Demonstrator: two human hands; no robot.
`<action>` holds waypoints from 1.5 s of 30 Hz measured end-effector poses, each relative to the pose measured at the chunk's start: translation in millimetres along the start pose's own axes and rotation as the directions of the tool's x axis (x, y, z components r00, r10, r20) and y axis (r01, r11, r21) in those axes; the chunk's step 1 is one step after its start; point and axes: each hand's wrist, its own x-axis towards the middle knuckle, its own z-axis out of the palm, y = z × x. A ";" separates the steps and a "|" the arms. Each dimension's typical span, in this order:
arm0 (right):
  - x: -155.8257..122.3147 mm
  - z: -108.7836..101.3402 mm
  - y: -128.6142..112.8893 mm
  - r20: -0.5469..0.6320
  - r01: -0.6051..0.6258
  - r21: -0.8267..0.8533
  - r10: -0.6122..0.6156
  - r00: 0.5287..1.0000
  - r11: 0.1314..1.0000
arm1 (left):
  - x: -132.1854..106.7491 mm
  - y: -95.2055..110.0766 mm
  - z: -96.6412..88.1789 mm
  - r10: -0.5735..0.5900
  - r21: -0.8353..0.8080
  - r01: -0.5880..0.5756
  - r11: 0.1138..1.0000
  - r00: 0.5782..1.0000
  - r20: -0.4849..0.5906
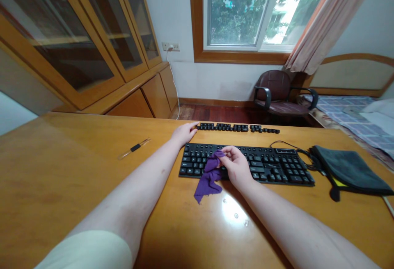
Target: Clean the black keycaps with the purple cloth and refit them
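Observation:
A black keyboard (264, 164) lies on the wooden desk (61, 187) in front of me. My right hand (235, 165) is closed on a purple cloth (209, 177), pressing it onto the keys at the keyboard's left half; the cloth trails off onto the desk. My left hand (184, 132) rests with fingers stretched out beside the keyboard's far left corner, its fingertips touching the left end of a row of loose black keycaps (237, 128) laid out behind the keyboard.
A folded dark cloth with a yellow edge (347, 170) lies right of the keyboard, by its coiled cable (303, 152). A thin pen-like tool (134, 148) lies at the left. Beyond the desk are wooden cabinets (92, 47), an armchair (277, 94) and a bed (353, 115).

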 end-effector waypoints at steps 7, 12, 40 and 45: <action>0.6 -2.1 4.0 0.012 0.008 -0.008 -0.008 1.000 1.000 | 1.4 -3.4 2.0 0.016 0.039 -0.017 0.999 1.000 0.021; -0.1 -2.0 3.8 0.017 0.007 -0.002 -0.007 1.000 1.000 | -5.4 -5.2 -3.7 0.034 0.029 -0.033 0.999 0.998 -0.048; -1.3 -6.9 -5.3 0.188 0.133 -0.159 -0.103 0.977 0.978 | -132.7 92.1 4.2 0.160 -0.405 -0.298 0.864 0.927 -0.340; -1.4 -6.3 -4.2 0.196 0.138 -0.166 -0.104 0.975 0.977 | -134.3 92.3 7.0 0.027 -0.494 -0.202 0.845 0.940 -0.339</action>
